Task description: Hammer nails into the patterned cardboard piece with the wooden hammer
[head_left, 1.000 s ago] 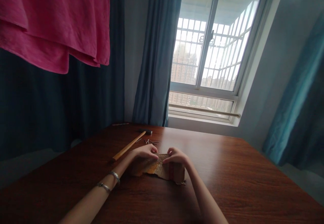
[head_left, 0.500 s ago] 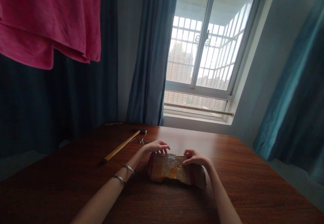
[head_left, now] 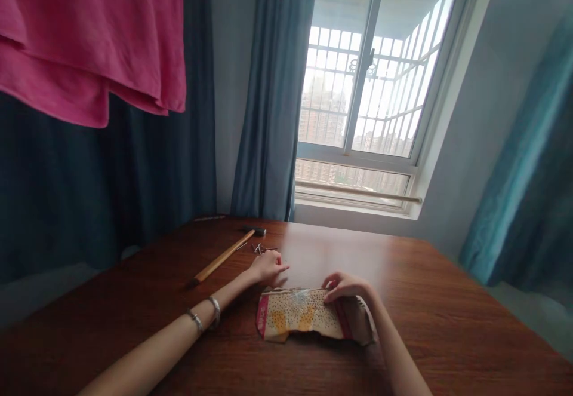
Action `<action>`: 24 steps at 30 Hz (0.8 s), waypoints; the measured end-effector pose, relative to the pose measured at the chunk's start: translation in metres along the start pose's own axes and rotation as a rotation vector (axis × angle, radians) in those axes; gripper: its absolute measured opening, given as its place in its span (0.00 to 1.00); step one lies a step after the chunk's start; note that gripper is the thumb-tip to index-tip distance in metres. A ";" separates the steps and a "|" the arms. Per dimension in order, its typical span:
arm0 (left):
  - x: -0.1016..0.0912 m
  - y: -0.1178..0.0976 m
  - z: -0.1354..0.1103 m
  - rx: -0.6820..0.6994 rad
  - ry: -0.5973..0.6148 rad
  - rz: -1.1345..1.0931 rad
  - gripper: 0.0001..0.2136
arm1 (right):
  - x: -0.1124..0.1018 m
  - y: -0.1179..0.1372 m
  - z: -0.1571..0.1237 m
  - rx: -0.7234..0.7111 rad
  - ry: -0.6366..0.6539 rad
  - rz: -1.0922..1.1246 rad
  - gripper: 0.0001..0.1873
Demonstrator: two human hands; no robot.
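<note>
A torn piece of printed cardboard [head_left: 295, 315], pale with dark dots, orange patches and red bands, lies on the brown wooden table in front of me. My right hand [head_left: 347, 286] grips its far edge near the right end, thumb on the top face. My left hand [head_left: 268, 266] is off the cardboard, just beyond its far left corner, with fingers curled together; whatever they may pinch is too small to make out. Right behind that hand lie several nails [head_left: 258, 249]. Two silver bangles [head_left: 206, 313] circle the left wrist.
A hammer with a wooden handle [head_left: 224, 257] lies left of the nails, its dark head [head_left: 255, 230] pointing to the back. A pink cloth [head_left: 134, 43] hangs at upper left. Blue curtains [head_left: 266, 115] and a barred window [head_left: 358, 85] stand behind the table [head_left: 425, 312].
My left hand has left the cardboard's far edge and moved left toward the nails, its fingers curling. The cardboard has tilted down flatter under my right hand, which keeps its hold.
</note>
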State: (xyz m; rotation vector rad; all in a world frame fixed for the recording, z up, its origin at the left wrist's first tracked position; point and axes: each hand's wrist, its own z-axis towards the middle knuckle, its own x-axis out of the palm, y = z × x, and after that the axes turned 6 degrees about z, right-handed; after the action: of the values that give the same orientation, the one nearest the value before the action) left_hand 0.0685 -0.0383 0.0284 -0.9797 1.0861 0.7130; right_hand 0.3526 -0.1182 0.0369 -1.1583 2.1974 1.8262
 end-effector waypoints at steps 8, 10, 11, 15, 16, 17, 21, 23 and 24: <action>0.011 -0.014 0.010 -0.143 -0.001 0.065 0.07 | 0.005 0.003 0.001 -0.041 -0.081 -0.040 0.18; 0.007 -0.010 0.013 -0.156 0.013 0.096 0.07 | 0.006 0.001 0.003 -0.052 -0.104 -0.032 0.18; 0.004 -0.007 0.015 -0.163 0.020 0.112 0.07 | 0.006 0.000 0.004 -0.059 -0.118 -0.026 0.18; -0.010 0.011 0.017 -0.195 0.032 0.190 0.08 | 0.005 -0.002 0.004 -0.098 -0.175 -0.003 0.18; -0.014 0.015 0.017 -0.206 0.028 0.220 0.08 | 0.004 -0.002 0.004 -0.111 -0.189 0.002 0.18; -0.017 0.019 0.017 -0.211 0.020 0.251 0.08 | 0.003 -0.001 0.003 -0.123 -0.200 0.006 0.18; -0.026 0.012 0.021 -0.100 -0.077 0.235 0.09 | 0.000 0.007 0.002 -0.196 -0.231 0.009 0.16; -0.026 -0.005 0.025 0.017 -0.021 0.045 0.08 | 0.001 0.011 0.001 -0.235 -0.244 -0.009 0.16; -0.024 -0.014 0.027 0.066 0.099 -0.086 0.09 | 0.001 0.013 0.001 -0.251 -0.248 -0.021 0.15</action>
State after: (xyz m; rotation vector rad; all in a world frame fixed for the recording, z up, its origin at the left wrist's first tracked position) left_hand 0.0835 -0.0195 0.0593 -1.0075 1.1391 0.5603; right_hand 0.3441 -0.1176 0.0469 -0.9228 1.8580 2.1523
